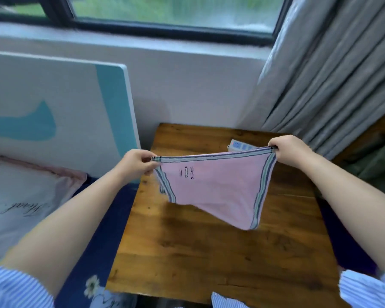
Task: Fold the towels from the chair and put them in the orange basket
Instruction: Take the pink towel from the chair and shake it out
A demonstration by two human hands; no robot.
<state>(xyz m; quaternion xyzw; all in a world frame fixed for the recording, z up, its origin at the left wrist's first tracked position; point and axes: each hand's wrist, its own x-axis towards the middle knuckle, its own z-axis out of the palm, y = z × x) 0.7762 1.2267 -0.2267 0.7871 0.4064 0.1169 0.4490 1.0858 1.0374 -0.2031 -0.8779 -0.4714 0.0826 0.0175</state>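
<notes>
Above a wooden table (209,252), the left hand (136,162) and right hand (289,150) each pinch a top corner of a pink towel (216,187) – stretched taut, hanging free. Folding seems just begun; next, likely, joining the corners. No basket visible.

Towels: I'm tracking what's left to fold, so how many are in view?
1: the pink towel hangs over the wooden table, left hand and right hand pinching its top corners. Chair and basket are out of view.

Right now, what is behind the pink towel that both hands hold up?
Behind the pink towel lies the wooden table, and a white power strip shows above its top edge. The rest of the strip and the table behind the cloth are covered.
</notes>
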